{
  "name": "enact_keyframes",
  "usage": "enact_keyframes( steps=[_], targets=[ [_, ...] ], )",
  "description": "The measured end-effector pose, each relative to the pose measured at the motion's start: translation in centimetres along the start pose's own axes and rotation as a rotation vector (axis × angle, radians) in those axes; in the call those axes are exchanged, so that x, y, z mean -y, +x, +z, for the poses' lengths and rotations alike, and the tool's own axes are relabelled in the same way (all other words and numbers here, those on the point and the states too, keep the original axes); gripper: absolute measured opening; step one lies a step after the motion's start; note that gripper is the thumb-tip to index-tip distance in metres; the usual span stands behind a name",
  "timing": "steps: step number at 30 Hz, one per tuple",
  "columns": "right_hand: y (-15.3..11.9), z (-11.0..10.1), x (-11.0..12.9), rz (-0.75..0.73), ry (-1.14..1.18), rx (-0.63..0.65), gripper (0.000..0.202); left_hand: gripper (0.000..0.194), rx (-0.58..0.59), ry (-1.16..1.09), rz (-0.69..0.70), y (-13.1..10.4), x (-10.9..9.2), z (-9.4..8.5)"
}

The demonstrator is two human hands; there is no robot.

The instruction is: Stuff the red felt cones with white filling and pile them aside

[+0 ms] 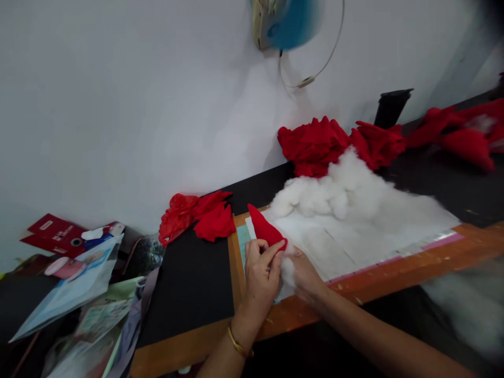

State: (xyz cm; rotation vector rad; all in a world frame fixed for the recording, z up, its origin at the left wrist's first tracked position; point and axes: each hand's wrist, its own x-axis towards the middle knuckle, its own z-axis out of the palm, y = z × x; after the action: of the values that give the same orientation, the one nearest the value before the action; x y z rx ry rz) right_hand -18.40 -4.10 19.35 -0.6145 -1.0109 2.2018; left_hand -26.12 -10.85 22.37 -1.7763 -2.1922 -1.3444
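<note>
My left hand pinches the open end of a small pointed red cloth piece, whose tip points up and away. Close beside it, my right hand is closed on a tuft of white stuffing at the cloth's open end. The fingertips of the right hand are partly hidden by the tuft. Beyond both hands, a large heap of white fibre stuffing lies on a white sheet.
Crumpled red cloth is piled behind the stuffing. A red plastic bag and more red cloth lie on the left. A black container stands at the back. Papers clutter the far left, and a blurred blue fan hangs on the wall.
</note>
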Motion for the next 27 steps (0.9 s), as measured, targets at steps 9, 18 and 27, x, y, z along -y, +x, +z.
enact_keyframes(
  steps=[9,18,27],
  targets=[
    [0.4,2.1,0.3,-0.065,0.044,-0.018,0.021,0.029,-0.112,-0.191,-0.098,-2.4,0.3,-0.9],
    [0.0,3.8,-1.3,-0.21,-0.123,0.071,0.026,0.061,-0.334,-0.809,-0.53,1.1,-0.2,-0.8],
    [1.1,1.5,-1.0,-0.525,-0.817,0.074,0.02,0.033,-0.435,-1.053,-0.851,1.7,-1.1,0.2]
  ],
)
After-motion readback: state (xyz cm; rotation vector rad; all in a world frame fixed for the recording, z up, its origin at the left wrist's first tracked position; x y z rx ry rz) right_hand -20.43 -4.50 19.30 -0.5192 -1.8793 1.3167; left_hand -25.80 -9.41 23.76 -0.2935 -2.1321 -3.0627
